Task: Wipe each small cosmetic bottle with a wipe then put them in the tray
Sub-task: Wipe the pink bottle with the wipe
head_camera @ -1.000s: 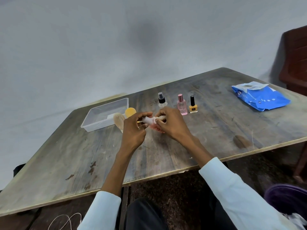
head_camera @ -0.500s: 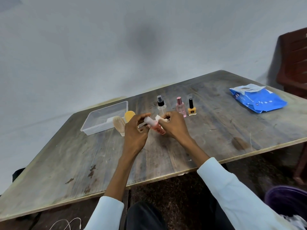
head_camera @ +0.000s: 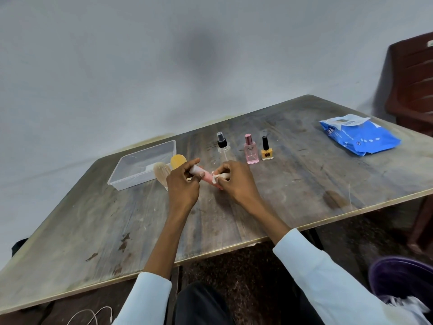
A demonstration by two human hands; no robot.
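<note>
A pink bottle (head_camera: 207, 178) is being held crosswise by the left hand (head_camera: 182, 186) grip at its cap end, while the right hand (head_camera: 236, 184) is pinching a wipe (head_camera: 216, 178) round its lower end, tray (head_camera: 131, 181) lying leftward

A pink tube (head_camera: 206, 176) is showing beside a pink perfume bottle (head_camera: 251, 150), a yellow black-capped polish bottle (head_camera: 266, 151), a blue wipes pack (head_camera: 359, 136), and a clear tray (head_camera: 131, 170) on the streaky grey-brown tabletop (head_camera: 293, 184).

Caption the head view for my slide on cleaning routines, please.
Both hands wipe a pink tube before the tray.
</note>
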